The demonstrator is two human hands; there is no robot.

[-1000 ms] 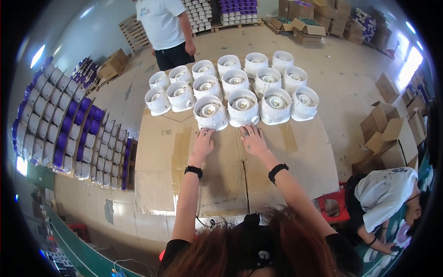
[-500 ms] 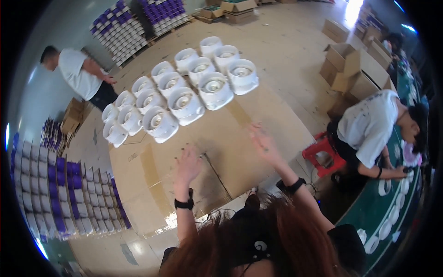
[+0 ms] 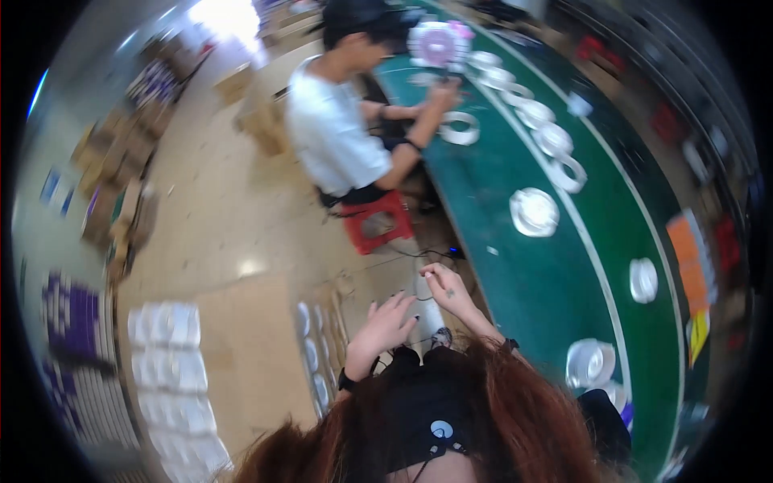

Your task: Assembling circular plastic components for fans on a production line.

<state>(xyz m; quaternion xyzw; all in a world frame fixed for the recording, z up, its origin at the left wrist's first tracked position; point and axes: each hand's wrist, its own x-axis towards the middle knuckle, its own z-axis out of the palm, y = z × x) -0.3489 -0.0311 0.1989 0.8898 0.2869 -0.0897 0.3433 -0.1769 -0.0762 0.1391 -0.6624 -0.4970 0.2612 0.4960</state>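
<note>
- Nearest the lens: the wearer's reddish-brown hair and a black head strap (image 3: 427, 419) are filling the lower edge and covering both forearms below the wrists.
- The left hand (image 3: 386, 326) is hanging open, fingers spread wide, holding nothing; a black wristband (image 3: 346, 380) is showing at the wrist.
- The right hand (image 3: 447, 290) is hovering just beside it, fingers curled in toward the thumb. It may be pinching something small, but the blur is too heavy; I cannot tell whether it is holding anything.
- Under the hands: a narrow blurred stack of white round pieces (image 3: 314, 354), standing on edge, is lying nearest the left hand, on the pale floor (image 3: 233, 241).
- Judgement on doing the step well: both hands are travelling in mid-air during a fast head turn, so steadying the view first, then reaching with the open left hand, would suit.
- Further right: white round moulded housings (image 3: 534, 211) are lying spaced along a long green conveyor belt (image 3: 515, 290), well apart from both hands.
- Further off: a seated person in a white shirt (image 3: 334, 137) on a red plastic stool (image 3: 374, 221) is handling a white ring at the belt.
- Left side: white stacked rows (image 3: 165, 370) and purple boxes (image 3: 68, 310) are smeared; their details are unreadable.
- The rim is cutting off the belt's far end.
</note>
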